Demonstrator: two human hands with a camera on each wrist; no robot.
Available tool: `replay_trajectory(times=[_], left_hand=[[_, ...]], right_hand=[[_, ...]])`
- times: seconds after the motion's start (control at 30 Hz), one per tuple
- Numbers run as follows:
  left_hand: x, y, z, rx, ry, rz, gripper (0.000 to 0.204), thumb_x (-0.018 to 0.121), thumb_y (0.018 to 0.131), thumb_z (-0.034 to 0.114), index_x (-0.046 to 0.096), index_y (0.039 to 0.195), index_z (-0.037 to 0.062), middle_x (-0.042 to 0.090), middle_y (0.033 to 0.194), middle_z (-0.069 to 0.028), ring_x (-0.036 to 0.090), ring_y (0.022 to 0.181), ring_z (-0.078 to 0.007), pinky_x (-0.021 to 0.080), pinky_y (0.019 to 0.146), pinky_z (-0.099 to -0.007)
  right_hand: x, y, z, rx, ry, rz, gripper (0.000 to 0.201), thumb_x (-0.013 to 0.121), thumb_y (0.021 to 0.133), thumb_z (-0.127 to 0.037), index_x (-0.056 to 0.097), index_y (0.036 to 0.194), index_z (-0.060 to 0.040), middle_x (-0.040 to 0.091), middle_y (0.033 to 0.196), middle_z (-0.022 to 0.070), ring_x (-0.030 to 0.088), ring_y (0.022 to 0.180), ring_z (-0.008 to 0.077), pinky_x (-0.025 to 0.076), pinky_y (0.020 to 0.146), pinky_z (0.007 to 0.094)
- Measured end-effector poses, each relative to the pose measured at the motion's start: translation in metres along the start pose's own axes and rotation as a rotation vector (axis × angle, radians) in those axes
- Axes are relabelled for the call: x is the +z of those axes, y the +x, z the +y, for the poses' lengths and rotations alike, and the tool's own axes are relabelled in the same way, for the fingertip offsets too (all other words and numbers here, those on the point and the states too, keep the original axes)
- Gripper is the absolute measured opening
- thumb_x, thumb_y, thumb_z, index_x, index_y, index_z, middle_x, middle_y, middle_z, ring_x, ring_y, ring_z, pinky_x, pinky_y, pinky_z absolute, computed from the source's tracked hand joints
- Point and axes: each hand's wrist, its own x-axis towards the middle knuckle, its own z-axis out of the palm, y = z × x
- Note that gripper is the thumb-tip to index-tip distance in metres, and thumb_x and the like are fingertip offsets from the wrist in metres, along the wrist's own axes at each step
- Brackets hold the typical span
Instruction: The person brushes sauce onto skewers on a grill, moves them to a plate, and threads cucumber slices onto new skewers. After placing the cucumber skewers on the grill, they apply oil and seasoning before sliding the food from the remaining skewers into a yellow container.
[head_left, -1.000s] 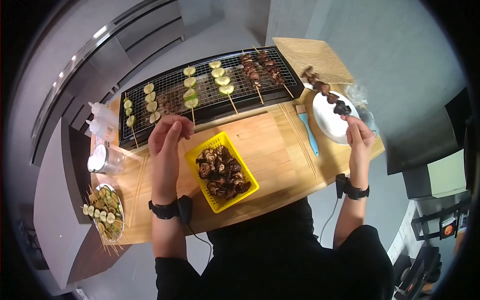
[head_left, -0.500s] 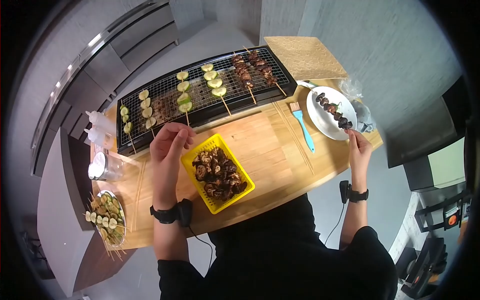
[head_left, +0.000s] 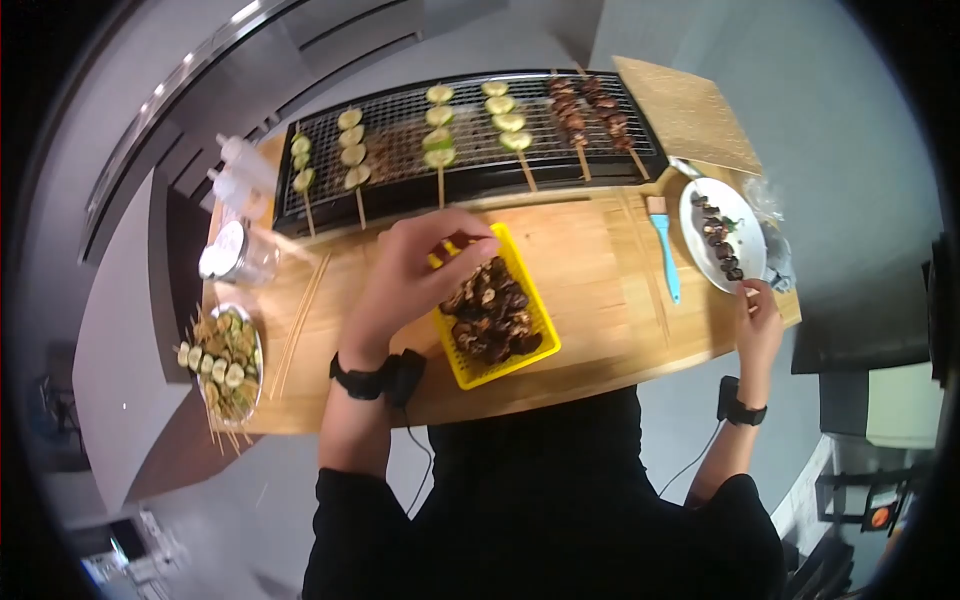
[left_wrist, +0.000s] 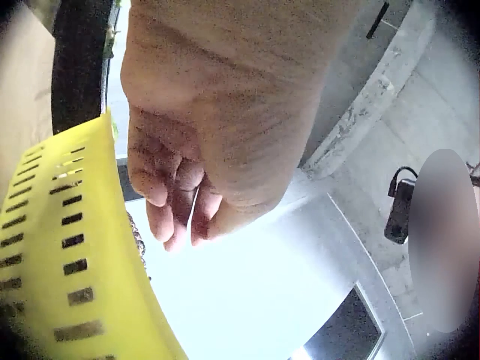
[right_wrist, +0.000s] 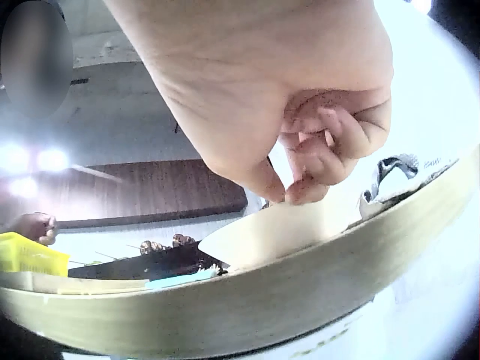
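The left hand [head_left: 425,265] hovers over the back left part of a yellow basket [head_left: 548,335] of dark mushroom pieces [head_left: 490,310], fingers loosely bent with nothing seen in them. In the left wrist view that hand [left_wrist: 202,142] hangs beside the basket wall [left_wrist: 75,247]. At the right, the right hand [head_left: 760,325] pinches the near end of a mushroom skewer [head_left: 718,235], which lies across a white plate [head_left: 745,265]. The right wrist view shows thumb and index fingertip together above the plate [right_wrist: 277,236]; the skewer is hidden there.
A black grill [head_left: 400,190] along the back carries several zucchini skewers and two dark ones. A blue brush [head_left: 668,260] lies left of the white plate. Bare sticks [head_left: 300,325], bottles [head_left: 240,190], a jar [head_left: 250,255] and a plate of skewers [head_left: 258,375] are at the left.
The skewer in the right hand has come down from the air onto the white plate. The left hand has moved from beside the basket to over it. The head view has shifted.
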Motion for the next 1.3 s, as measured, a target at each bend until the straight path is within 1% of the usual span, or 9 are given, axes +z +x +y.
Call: replay_trajectory(times=[0.13,0.27,0.37,0.5,0.6,0.83,0.93,1.03,1.3], left_hand=[[0.004,-0.001,0.003,0.054,0.144,-0.066,0.01,0.078,0.091,0.015,0.075,0.095,0.0061,0.074,0.084,-0.0038,0.068,0.072,-0.0127,0.052,0.064,-0.0274],[0.006,-0.003,-0.001,0.024,0.259,-0.171,0.013,0.079,0.089,0.017,0.075,0.096,0.0071,0.073,0.084,-0.006,0.068,0.071,-0.0161,0.051,0.063,-0.0298],[0.003,-0.005,0.009,-0.061,0.336,-0.254,0.017,0.08,0.087,0.021,0.075,0.097,0.0082,0.073,0.086,-0.0104,0.071,0.073,-0.0238,0.053,0.065,-0.035],[0.003,-0.003,0.006,-0.003,0.39,-0.258,0.021,0.08,0.086,0.022,0.073,0.102,0.0108,0.072,0.087,-0.0099,0.071,0.076,-0.0256,0.054,0.066,-0.0371],[0.005,-0.006,-0.001,0.06,0.411,-0.223,0.023,0.08,0.086,0.021,0.072,0.105,0.0122,0.072,0.092,-0.0093,0.071,0.08,-0.0276,0.055,0.069,-0.039],[0.004,-0.007,-0.001,0.038,0.393,-0.254,0.024,0.08,0.084,0.02,0.071,0.105,0.0128,0.072,0.103,-0.0083,0.07,0.093,-0.03,0.056,0.076,-0.04],[0.005,-0.007,-0.004,0.1,0.401,-0.222,0.027,0.082,0.083,0.018,0.072,0.107,0.0107,0.071,0.1,-0.0071,0.068,0.082,-0.0234,0.054,0.071,-0.0343],[0.006,-0.007,-0.002,0.055,0.384,-0.233,0.025,0.079,0.083,0.018,0.071,0.107,0.0127,0.072,0.104,-0.0086,0.069,0.099,-0.0315,0.056,0.081,-0.0416],[0.007,-0.007,-0.003,0.084,0.408,-0.238,0.023,0.076,0.083,0.018,0.07,0.104,0.0104,0.071,0.104,-0.0092,0.066,0.103,-0.0321,0.055,0.085,-0.0426]], right_hand=[[-0.012,0.0,0.002,-0.127,-0.194,0.024,0.016,0.071,0.098,-0.028,0.074,0.105,-0.0142,0.069,0.066,0.0049,0.065,0.056,0.026,0.047,0.055,0.0391],[-0.032,0.004,-0.021,-0.088,-0.322,0.112,0.017,0.071,0.099,-0.03,0.074,0.104,-0.0142,0.068,0.065,0.005,0.064,0.054,0.0247,0.047,0.054,0.0395],[-0.037,-0.001,-0.047,-0.08,-0.146,0.002,0.016,0.068,0.101,-0.029,0.073,0.104,-0.0132,0.063,0.063,0.0063,0.06,0.054,0.0196,0.045,0.054,0.0345],[-0.025,-0.013,-0.069,-0.241,-0.089,-0.259,0.013,0.072,0.095,-0.02,0.073,0.103,-0.0104,0.068,0.068,0.01,0.064,0.054,0.0276,0.045,0.053,0.0373],[-0.009,-0.025,-0.076,-0.307,-0.017,-0.331,0.013,0.075,0.092,-0.019,0.072,0.098,-0.0079,0.07,0.068,0.0102,0.067,0.058,0.0299,0.048,0.055,0.0381],[0.007,-0.036,-0.092,-0.278,-0.031,-0.362,0.019,0.079,0.089,-0.023,0.069,0.092,-0.0067,0.07,0.067,0.0096,0.068,0.06,0.0313,0.051,0.057,0.0396],[0.009,-0.039,-0.097,-0.25,-0.044,-0.407,0.021,0.079,0.088,-0.024,0.069,0.092,-0.0072,0.07,0.067,0.0096,0.068,0.061,0.032,0.051,0.057,0.04],[0.011,-0.04,-0.098,-0.259,-0.077,-0.389,0.019,0.079,0.088,-0.024,0.068,0.091,-0.0076,0.07,0.068,0.0096,0.069,0.062,0.0326,0.051,0.058,0.0408],[0.012,-0.039,-0.087,-0.189,-0.089,-0.407,0.015,0.075,0.09,-0.022,0.069,0.091,-0.0077,0.07,0.069,0.0095,0.069,0.066,0.0335,0.051,0.06,0.0439]])
